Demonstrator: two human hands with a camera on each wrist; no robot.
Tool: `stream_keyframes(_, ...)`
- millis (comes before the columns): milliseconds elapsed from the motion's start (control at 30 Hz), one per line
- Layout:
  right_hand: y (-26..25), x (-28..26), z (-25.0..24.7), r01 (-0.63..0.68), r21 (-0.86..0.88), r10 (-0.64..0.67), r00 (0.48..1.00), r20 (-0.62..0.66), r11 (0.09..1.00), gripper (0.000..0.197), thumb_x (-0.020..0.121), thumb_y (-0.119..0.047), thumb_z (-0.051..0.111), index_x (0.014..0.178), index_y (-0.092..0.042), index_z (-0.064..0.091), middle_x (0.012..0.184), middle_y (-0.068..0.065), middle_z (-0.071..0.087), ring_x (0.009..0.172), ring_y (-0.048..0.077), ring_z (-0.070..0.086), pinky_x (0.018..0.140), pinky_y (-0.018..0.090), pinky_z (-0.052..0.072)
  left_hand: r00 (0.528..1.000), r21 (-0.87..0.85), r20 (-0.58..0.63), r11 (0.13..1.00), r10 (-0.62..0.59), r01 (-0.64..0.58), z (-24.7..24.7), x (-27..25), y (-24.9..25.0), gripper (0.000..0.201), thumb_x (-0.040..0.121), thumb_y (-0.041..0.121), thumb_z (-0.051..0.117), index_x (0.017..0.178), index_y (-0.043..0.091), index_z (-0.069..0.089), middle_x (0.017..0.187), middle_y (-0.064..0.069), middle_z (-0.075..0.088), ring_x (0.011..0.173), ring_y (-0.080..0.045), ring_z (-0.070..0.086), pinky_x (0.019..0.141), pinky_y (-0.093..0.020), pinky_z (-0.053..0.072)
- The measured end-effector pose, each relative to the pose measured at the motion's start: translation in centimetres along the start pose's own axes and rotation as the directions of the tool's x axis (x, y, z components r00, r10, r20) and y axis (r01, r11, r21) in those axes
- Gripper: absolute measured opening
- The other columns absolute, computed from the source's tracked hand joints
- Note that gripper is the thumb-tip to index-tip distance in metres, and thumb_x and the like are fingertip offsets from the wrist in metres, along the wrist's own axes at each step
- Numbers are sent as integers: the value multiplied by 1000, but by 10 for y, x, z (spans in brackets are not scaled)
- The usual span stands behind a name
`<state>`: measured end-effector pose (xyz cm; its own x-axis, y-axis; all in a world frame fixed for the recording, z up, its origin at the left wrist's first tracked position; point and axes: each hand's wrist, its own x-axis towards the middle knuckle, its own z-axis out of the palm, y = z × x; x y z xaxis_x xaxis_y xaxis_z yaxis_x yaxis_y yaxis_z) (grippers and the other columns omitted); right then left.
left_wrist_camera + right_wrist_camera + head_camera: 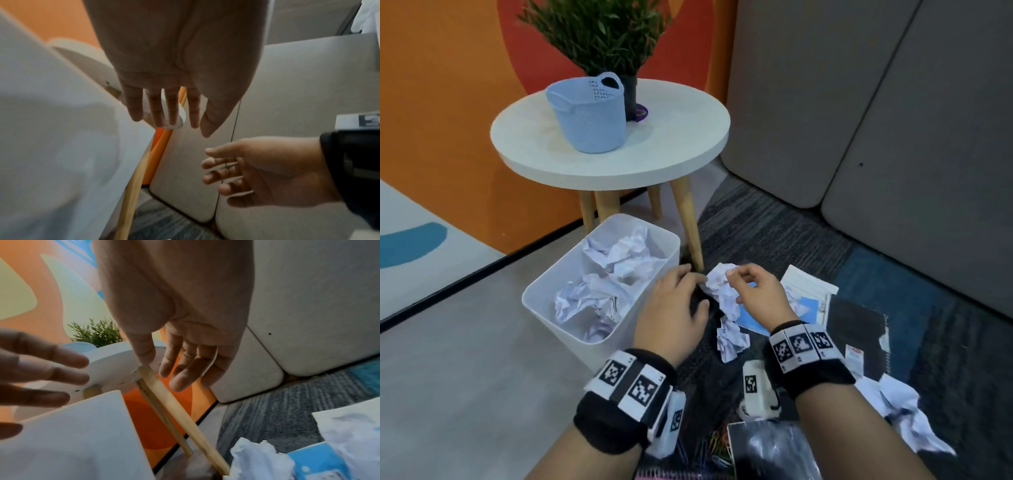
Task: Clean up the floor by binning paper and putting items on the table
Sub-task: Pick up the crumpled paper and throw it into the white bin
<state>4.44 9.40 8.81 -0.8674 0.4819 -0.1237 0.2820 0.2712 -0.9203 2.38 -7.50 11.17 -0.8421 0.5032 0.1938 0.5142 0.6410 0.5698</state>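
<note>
A crumpled white paper ball (pixel 717 284) lies on the dark carpet beside the table leg (pixel 690 236); the right wrist view shows it low down (pixel 257 459). My left hand (pixel 690 284) hovers just left of it and my right hand (pixel 736 279) just over its right side. Both wrist views show straight or relaxed fingers holding nothing: left hand (pixel 180 128), right hand (pixel 164 371). The white bin (pixel 650 236) stands left of my hands and holds several crumpled papers. A second paper ball (pixel 731 339) lies nearer me.
The round white table (pixel 688 137) carries a blue basket (pixel 589 116) and a potted plant (pixel 599 31). On the carpet lie a blue-and-white notebook (pixel 808 291), a black notebook (pixel 859 329), more crumpled paper (pixel 904 411), coloured paper clips (pixel 709 448) and a glossy black book (pixel 767 452).
</note>
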Motion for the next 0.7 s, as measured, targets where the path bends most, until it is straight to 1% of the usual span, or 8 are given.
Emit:
stream_keyframes(67, 16, 2, -7, -41, -34, 41, 999, -7, 999, 14, 91, -32, 59, 90, -19, 64, 86, -7, 62, 88, 19, 60, 90, 42, 51, 998, 6, 60, 1000, -11, 10, 19, 1, -6, 30, 88, 28, 56, 118, 27, 55, 135, 6, 44, 124, -15, 42, 103, -30, 34)
stream_keyframes(100, 26, 4, -10, -62, -66, 62, 998, -9, 996, 14, 91, -31, 60, 93, -17, 64, 87, -6, 61, 90, 18, 60, 90, 40, 51, 996, 7, 92, 1000, -15, 14, 29, 2, -9, 30, 88, 27, 56, 118, 27, 55, 134, 6, 44, 123, -15, 43, 102, -29, 35)
stream_keyframes(233, 70, 8, -11, -153, -246, 163, 986, 20, 957, 8, 88, -23, 63, 93, -17, 60, 97, 4, 61, 98, 22, 58, 94, 35, 47, 978, 15, 205, 999, -47, 44, 65, 0, -28, 30, 89, 25, 55, 119, 25, 55, 133, 5, 45, 122, -17, 44, 98, -30, 38)
stream_keyframes(300, 96, 9, -4, -174, -378, 210, 976, 57, 909, 16, 87, -23, 63, 101, -17, 62, 113, 9, 58, 106, 25, 58, 90, 33, 46, 964, -2, 256, 997, -75, 78, 80, -2, -38, 29, 89, 23, 56, 118, 23, 56, 131, 2, 46, 121, -18, 45, 99, -31, 39)
stream_keyframes(400, 130, 9, 12, -215, -528, 298, 951, 77, 822, 34, 87, -23, 62, 120, -18, 57, 132, 11, 43, 105, 29, 60, 89, 33, 48, 942, -23, 321, 993, -101, 115, 98, -4, -52, 28, 89, 22, 56, 118, 21, 56, 130, 1, 46, 118, -19, 49, 98, -31, 41)
stream_keyframes(533, 166, 15, 33, -213, -640, 381, 915, 135, 739, 55, 88, -15, 61, 137, -26, 40, 150, 9, 23, 109, 30, 60, 88, 33, 51, 921, -45, 369, 987, -127, 155, 113, -6, -67, 27, 90, 19, 56, 117, 19, 57, 129, -1, 47, 116, -20, 49, 96, -30, 39)
stream_keyframes(633, 184, 22, 47, -151, -705, 425, 875, 231, 693, 71, 88, -11, 60, 145, -36, 27, 159, 6, -6, 121, 31, 54, 86, 33, 51, 912, -39, 389, 986, -133, 160, 118, -10, -81, 26, 88, 18, 58, 114, 19, 58, 126, -1, 50, 115, -21, 50, 98, -31, 40)
stream_keyframes(700, 189, 25, 54, -37, -747, 414, 850, 326, 664, 71, 87, -10, 60, 144, -39, 28, 158, 5, -18, 125, 32, 51, 91, 36, 51, 905, -28, 401, 986, -140, 165, 120, -16, -92, 25, 87, 19, 59, 112, 21, 59, 125, -1, 51, 114, -23, 51, 99, -35, 41)
